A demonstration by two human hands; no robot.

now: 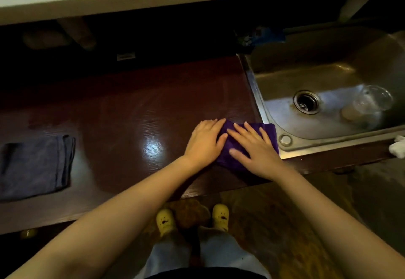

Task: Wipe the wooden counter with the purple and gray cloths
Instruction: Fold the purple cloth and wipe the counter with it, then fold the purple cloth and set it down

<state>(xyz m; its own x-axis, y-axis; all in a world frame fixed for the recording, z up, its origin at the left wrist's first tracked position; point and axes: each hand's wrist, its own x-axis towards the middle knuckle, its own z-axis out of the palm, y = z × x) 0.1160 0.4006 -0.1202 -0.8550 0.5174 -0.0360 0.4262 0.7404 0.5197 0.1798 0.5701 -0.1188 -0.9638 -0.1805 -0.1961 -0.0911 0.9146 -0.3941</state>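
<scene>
The wooden counter (122, 112) runs dark toward its back edge, where shapes are too dim to identify; no writing is readable. The gray cloth (32, 167) lies folded at the left end, cut off by the frame. By the sink (260, 94) edge, left hand (205, 141) and right hand (255, 150) press flat, fingers spread, on the purple cloth (232, 158), mostly hidden beneath them.

- Wooden counter (131, 114): dark red-brown wood grain, glossy, mirroring a light.
- Purple cloth (232, 147): soft, matt fabric.
- Gray cloth (37, 167), at 9 o'clock: folded, matt, finely textured fabric.
- Sink (285, 139), at 2 o'clock: brushed metal, dully shiny, stained around the drain.
- Cup (368, 103) in the sink: clear plastic.
</scene>
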